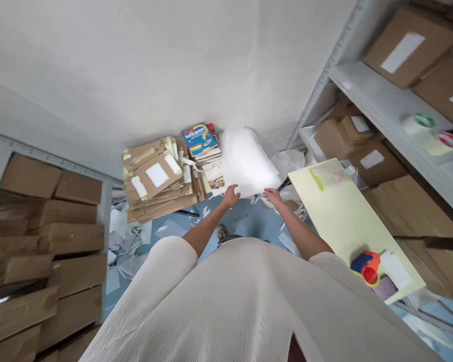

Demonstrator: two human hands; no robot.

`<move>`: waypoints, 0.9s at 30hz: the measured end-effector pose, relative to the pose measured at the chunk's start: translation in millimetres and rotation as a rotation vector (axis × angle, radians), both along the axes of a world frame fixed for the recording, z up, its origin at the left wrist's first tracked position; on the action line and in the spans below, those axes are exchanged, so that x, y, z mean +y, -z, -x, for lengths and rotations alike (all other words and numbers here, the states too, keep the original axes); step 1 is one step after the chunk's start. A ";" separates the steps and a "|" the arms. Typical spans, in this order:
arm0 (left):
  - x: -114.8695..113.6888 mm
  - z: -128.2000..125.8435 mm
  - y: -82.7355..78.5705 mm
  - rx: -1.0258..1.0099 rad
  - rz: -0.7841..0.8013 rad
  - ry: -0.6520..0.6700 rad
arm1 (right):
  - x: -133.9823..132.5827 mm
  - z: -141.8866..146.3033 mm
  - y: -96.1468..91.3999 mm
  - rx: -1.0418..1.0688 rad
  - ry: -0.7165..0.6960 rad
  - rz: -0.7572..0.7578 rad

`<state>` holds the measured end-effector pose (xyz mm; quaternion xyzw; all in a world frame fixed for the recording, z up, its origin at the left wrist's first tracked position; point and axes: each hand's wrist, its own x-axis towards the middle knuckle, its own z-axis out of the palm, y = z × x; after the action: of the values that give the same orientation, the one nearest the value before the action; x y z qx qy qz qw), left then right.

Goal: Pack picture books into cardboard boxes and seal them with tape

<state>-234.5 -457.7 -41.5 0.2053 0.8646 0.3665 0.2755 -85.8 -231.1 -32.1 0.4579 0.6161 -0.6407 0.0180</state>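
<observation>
Both my arms reach down toward a blurred white package (247,161) that lies by the wall. My left hand (231,195) is at its lower left edge with the fingers curled on it. At its lower right edge is my right hand (274,196), fingers bent, touching or almost touching it. The package is smeared by motion. Just left of it stands a stack of books (203,146) with a colourful cover on top, and a pile of flattened brown mailers (156,180) lies beside that on the blue floor.
A pale yellow table (347,221) at the right carries a red and blue tape dispenser (367,266). Grey metal shelves (381,108) at the right hold cardboard boxes and tape rolls. More brown boxes (41,241) fill the left shelf. Paper scraps litter the floor.
</observation>
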 end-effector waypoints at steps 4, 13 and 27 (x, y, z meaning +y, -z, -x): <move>-77.8 35.5 -1.8 0.025 -0.028 -0.086 | -62.1 67.5 -3.7 0.017 -0.115 0.035; -237.0 110.5 -8.1 0.209 -0.126 -0.192 | -201.7 197.7 -2.5 0.068 -0.366 0.035; -370.3 154.2 -16.6 0.215 0.057 -0.699 | -290.8 331.6 -5.5 0.156 -0.536 -0.149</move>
<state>-388.7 -828.0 -24.9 -0.0731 0.9165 0.3905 0.0465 -417.4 -521.9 -26.6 0.2281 0.7601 -0.5992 0.1055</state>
